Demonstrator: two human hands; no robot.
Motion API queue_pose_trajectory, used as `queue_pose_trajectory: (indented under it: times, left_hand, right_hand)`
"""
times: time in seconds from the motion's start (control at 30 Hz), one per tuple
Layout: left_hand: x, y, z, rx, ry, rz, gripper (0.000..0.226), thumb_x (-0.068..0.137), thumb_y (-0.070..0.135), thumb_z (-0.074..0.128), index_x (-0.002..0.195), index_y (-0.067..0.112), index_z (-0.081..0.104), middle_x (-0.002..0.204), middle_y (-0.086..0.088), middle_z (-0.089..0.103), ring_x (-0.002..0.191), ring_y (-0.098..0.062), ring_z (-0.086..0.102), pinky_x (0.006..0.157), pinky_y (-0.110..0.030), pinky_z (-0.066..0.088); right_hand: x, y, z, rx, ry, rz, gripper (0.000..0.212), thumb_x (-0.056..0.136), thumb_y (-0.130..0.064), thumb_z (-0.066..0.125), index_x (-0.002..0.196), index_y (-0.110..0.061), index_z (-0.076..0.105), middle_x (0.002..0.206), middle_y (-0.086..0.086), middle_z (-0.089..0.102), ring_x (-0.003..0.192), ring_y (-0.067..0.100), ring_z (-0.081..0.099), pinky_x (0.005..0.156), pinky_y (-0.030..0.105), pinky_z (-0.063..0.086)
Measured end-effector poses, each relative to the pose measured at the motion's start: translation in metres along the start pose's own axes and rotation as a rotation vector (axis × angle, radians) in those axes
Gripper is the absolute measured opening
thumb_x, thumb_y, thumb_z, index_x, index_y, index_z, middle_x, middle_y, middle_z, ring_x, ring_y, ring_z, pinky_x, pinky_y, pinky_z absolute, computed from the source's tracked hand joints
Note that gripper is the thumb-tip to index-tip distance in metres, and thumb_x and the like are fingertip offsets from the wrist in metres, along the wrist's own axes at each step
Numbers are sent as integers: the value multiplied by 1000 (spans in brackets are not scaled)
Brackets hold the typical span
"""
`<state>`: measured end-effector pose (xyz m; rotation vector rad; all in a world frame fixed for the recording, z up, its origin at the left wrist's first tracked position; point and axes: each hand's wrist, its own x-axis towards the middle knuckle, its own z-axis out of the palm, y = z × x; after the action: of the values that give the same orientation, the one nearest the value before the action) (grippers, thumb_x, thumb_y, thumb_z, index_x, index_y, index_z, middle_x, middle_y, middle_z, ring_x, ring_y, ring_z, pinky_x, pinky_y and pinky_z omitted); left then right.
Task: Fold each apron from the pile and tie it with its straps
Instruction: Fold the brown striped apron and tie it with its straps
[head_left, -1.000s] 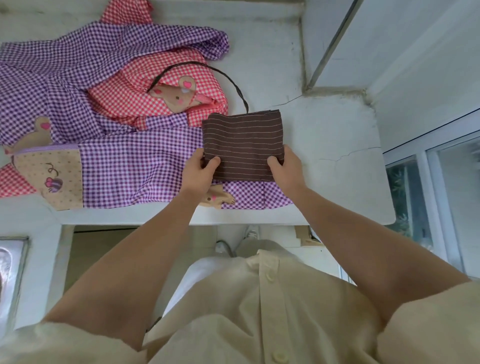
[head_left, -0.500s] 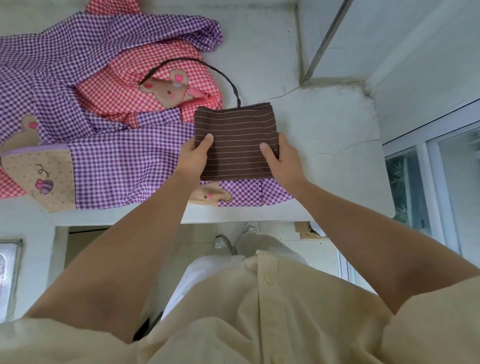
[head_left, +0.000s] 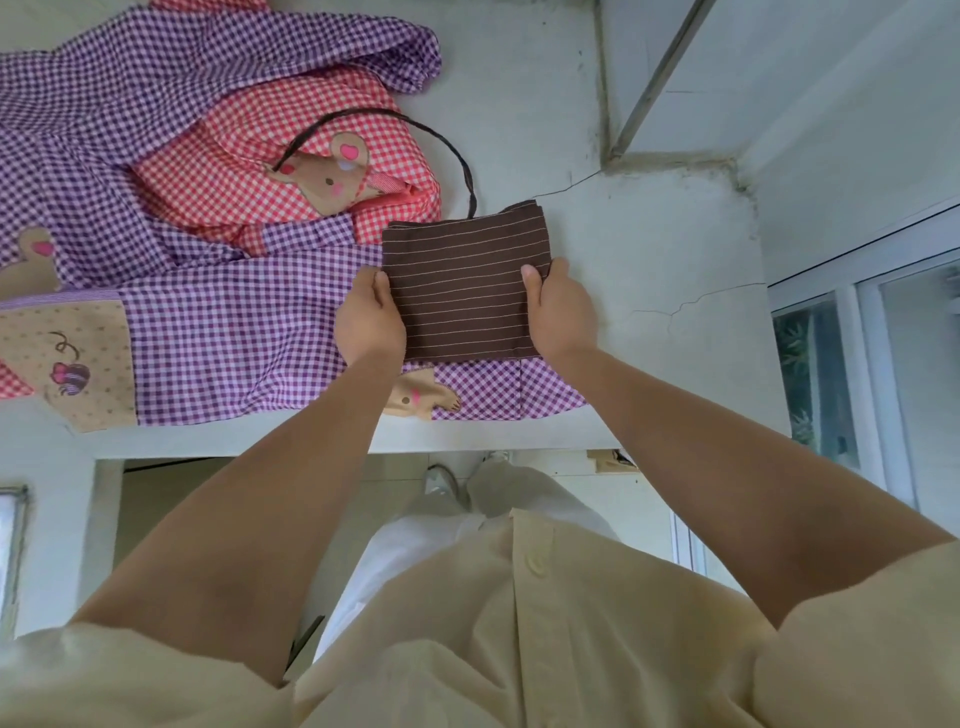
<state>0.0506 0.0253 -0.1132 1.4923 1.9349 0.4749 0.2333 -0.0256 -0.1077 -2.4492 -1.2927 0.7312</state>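
1. Brown striped apron (head_left: 462, 291) sits at centre frame, folded into a flat square. It lies partly on the purple checked apron (head_left: 234, 338), and its upper right part is over the bare bench (head_left: 649, 249).
2. Left hand (head_left: 370, 322) grips the square's left edge with the thumb on top. The other fingers are out of sight.
3. Right hand (head_left: 558, 312) grips the right edge, thumb pressed on the top face and fingers wrapped round the side.
4. A thin dark strap (head_left: 464, 166) comes off the square's top edge. It arcs up and left across the red checked apron (head_left: 208, 176) and ends near the mouse patch (head_left: 327, 176) there.
5. The purple checked apron is spread across the left and centre of the bench. It has a tan pocket (head_left: 67, 358) at the left edge of the frame and a small tan patch near the bench's front edge, just below the square.
6. More purple checked cloth is bunched at upper left, touching the red apron.
7. Cracks run through the bench surface right of the hands.
8. Window frame (head_left: 852, 374) is at the right edge.
9. Cream shirt (head_left: 519, 649) fills the bottom of the frame.
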Motion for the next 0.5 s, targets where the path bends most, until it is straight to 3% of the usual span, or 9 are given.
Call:
queue_pose_trajectory:
  times: [0.07, 0.13, 0.17, 0.23, 0.33, 0.4, 0.5]
  left_hand:
    - [-4, 1, 1, 91, 169, 52, 23, 105, 20, 35, 116, 8, 50, 92, -7, 60, 69, -14, 55, 58, -22, 38]
    - [-9, 6, 3, 241, 345, 275, 25, 98, 20, 42, 118, 8, 51, 112, -11, 58, 97, -24, 59, 78, -33, 45]
    - [-12, 10, 6, 307, 350, 420, 28, 96, 22, 43, 120, 10, 52, 122, -11, 55, 111, -26, 55, 90, -39, 42]
    - [-18, 17, 18, 402, 151, 619, 38, 99, 32, 37, 132, 16, 49, 144, -11, 44, 134, -28, 40, 111, -48, 29]
    - [-22, 16, 36, 606, -178, 515, 67, 99, 55, 6, 156, 22, 12, 164, -9, 4, 151, -29, 1, 118, -58, -2]
    - [-20, 8, 43, 679, -243, 470, 74, 91, 61, -8, 156, 24, -6, 164, -9, -10, 150, -29, -10, 117, -62, -5]
    - [-19, 2, 44, 718, -227, 515, 72, 91, 61, -10, 155, 27, -12, 163, -12, -12, 150, -31, -11, 116, -64, -2]
  right_hand:
    - [3, -3, -1, -52, -19, -5, 44, 106, -43, 25, 127, -10, 46, 110, 6, 64, 96, 23, 64, 72, 26, 43]
    - [5, -4, -1, -97, -18, -11, 45, 106, -43, 25, 127, -10, 47, 110, 6, 65, 95, 23, 65, 72, 28, 44]
    - [6, -5, 0, -116, -16, -14, 45, 106, -43, 24, 126, -10, 47, 110, 7, 65, 94, 24, 65, 72, 29, 45]
    - [7, -6, 0, -131, -15, -14, 45, 106, -44, 25, 126, -10, 47, 111, 7, 65, 96, 24, 65, 73, 29, 46]
    - [10, -2, -1, -67, -62, -15, 44, 104, -45, 31, 122, -11, 53, 111, 7, 66, 97, 23, 65, 79, 31, 51]
    - [12, 4, -2, -1, -103, -2, 41, 102, -47, 37, 114, -13, 59, 104, 4, 67, 89, 19, 64, 79, 32, 55]
    - [19, 3, -11, 128, -84, 7, 41, 96, -55, 46, 101, -17, 63, 90, -4, 67, 80, 15, 65, 72, 30, 56]
